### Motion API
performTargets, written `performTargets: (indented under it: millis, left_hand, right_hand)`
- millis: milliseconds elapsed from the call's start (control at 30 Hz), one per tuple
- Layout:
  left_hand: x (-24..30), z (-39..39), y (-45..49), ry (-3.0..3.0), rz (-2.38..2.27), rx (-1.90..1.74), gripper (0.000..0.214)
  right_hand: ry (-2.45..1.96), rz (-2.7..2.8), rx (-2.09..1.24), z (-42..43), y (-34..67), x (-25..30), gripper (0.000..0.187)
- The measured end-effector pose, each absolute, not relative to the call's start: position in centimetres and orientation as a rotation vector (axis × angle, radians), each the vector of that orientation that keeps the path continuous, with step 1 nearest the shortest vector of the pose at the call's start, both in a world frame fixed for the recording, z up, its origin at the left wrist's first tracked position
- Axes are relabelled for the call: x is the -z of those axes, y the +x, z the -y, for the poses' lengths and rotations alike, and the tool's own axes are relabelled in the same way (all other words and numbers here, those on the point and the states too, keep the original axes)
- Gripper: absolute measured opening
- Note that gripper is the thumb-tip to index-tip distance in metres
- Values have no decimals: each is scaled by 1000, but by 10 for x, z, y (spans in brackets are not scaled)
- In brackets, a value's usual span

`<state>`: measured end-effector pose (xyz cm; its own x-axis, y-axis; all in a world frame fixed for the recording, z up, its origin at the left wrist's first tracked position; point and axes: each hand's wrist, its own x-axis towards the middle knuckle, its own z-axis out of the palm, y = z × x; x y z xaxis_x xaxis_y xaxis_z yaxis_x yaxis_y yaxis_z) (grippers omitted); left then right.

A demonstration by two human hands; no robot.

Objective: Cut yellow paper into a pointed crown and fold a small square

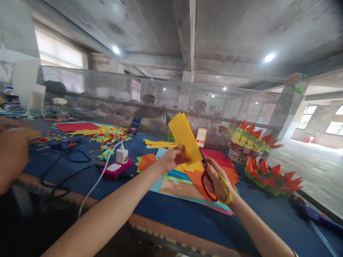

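Observation:
My left hand (174, 157) pinches a folded strip of yellow paper (184, 137), which stands tilted above the table. In my right hand (218, 182) is a pair of scissors (207, 182) with one red and one yellow handle loop. The blades meet the right edge of the yellow paper and are partly hidden by it, so how far they are apart cannot be told. Below both hands lies a spread pile of coloured paper sheets (182, 189), in blue, orange, red and pink. An orange folded piece (147, 162) rests left of the pile.
A pink power strip (116, 171) holds a white charger (122, 155), its cable hanging over the table edge. Paper scraps (115, 135) are heaped behind. Red-and-green paper crowns (273, 176) sit at right. Another person's hand (18, 135) is at far left. A perforated metal screen (171, 96) rises behind.

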<state>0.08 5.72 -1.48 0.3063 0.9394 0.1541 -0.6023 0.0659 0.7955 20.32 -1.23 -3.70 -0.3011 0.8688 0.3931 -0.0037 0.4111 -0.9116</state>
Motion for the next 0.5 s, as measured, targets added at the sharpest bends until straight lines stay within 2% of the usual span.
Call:
performTargets:
  millis: [133, 500]
  left_hand:
    - [15, -61, -2, 968, -466, -1259, 35]
    - [24, -77, -10, 867, -913, -1500, 44]
  right_hand:
    - [-797, 1683, -1017, 10, 206, 39, 55]
    - [-974, 1807, -877, 1, 212, 47, 51]
